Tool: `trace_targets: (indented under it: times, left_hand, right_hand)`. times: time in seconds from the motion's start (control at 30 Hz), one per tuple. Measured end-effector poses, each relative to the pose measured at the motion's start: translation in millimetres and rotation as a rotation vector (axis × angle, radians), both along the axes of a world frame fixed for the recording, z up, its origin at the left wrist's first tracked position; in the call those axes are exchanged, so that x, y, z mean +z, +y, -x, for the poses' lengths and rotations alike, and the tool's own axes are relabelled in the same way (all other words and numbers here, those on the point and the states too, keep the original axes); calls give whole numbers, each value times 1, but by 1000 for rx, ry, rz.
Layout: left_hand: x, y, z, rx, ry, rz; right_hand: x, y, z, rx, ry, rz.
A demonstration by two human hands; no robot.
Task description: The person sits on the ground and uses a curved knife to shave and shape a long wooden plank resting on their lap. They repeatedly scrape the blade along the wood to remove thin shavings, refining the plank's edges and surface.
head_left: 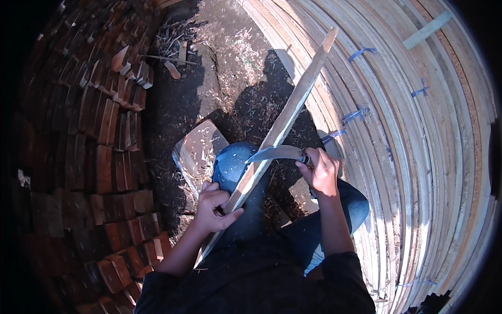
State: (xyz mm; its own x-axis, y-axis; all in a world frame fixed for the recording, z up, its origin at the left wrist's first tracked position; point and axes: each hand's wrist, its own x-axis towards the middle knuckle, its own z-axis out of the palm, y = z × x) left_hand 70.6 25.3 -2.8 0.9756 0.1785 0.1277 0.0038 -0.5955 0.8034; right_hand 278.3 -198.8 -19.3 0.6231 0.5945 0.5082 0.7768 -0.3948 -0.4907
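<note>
A long wooden strip (287, 116) slants from my lap up to the far right, lying across my blue-clad knee. My left hand (214, 208) grips its near part, thumb on one side and fingers on the other. In my right hand (320, 170) is a curved sickle (280, 152), fingers wrapped round its handle. The blade crosses over the strip just above the knee, its tip reaching past the strip's left edge. Whether the edge bites into the wood cannot be made out.
Stacked dark reddish wood blocks (107, 157) rise on the left. Long pale boards (397, 136), some tied with blue strips (361, 53), lie bundled on the right. A flat wooden slab (201, 145) rests beside my knee. Shavings (243, 49) litter the dirt ground.
</note>
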Motion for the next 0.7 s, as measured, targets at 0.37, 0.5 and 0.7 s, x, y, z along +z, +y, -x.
trace_targets:
  times: [0.37, 0.5, 0.7]
  left_hand:
    - [2, 0, -3, -9, -33, 12]
    - [2, 1, -2, -9, -33, 18]
    - [1, 0, -3, -4, -37, 19]
  right_hand:
    - [-19, 2, 7, -62, -3, -45]
    - [-22, 6, 32, -67, 125, -105]
    - [-11, 7, 31, 121, 51, 6]
